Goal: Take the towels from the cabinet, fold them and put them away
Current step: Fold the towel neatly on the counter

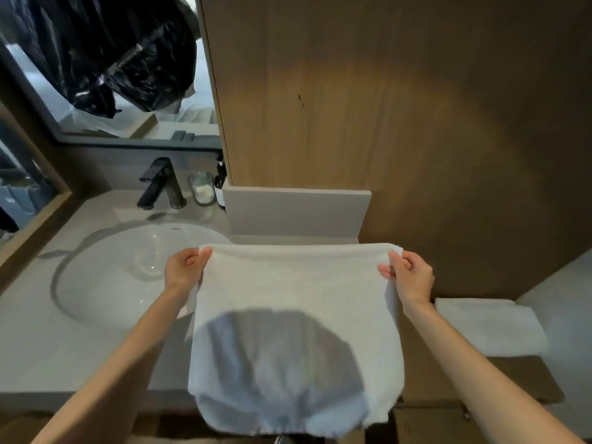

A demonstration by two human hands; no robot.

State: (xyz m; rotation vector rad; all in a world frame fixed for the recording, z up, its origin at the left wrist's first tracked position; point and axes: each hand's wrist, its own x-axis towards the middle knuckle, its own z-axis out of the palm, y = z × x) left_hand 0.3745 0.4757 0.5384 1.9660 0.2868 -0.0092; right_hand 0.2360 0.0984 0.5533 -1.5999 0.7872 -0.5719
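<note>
- While the white towel (296,315) hangs beside the sink (128,270), the left hand (184,267) pinches its top corner.
- Right hand (408,275) pinches the other corner, farther from the sink.

Plain white terry towel (294,315) with grey shadow patch; white folded towel (487,325) at three o'clock; matte black faucet (160,184); pale grey stone table (35,341).

wall: wood panel (400,107), warm light patch
counter: grey, oval basin (128,270), black faucet (160,184)
mirror (105,75): upper left
</note>
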